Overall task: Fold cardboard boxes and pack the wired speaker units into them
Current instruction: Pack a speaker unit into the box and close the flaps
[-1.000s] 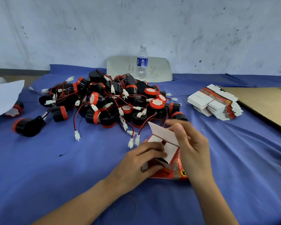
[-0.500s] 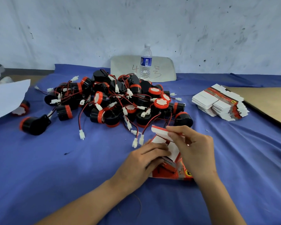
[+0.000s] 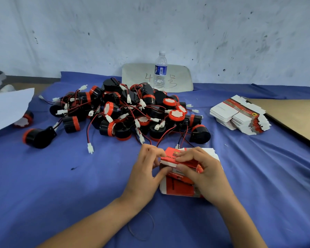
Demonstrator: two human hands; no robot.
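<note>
the cardboard box (image 3: 177, 187) lies on the blue cloth (image 3: 61, 185) just on the person's side of the pile of wired speaker units (image 3: 129, 113), between the two hands. its long axis runs from the person toward the pile, tipped a little to the left at the far end. the end that points at the pile carries the red end flap (image 3: 170, 155), and that flap sits folded over the box mouth. a white flap (image 3: 210, 152) shows beyond it, on the pile's side.

the left hand (image 3: 147, 169) comes in from the left of the box, its fingers (image 3: 156, 153) curled over the flap's far edge and its thumb under the near edge. the right hand (image 3: 206, 176) covers the box's right side, its fingers (image 3: 188, 157) laid across the flap top with the thumb below. both hands pinch that same flap, so neither is nearer than the other.

as i judge it, the step in hand is tucking the flap shut, and the push has to run along the long axis, back toward the person. whether a speaker unit is inside cannot be told.
</note>
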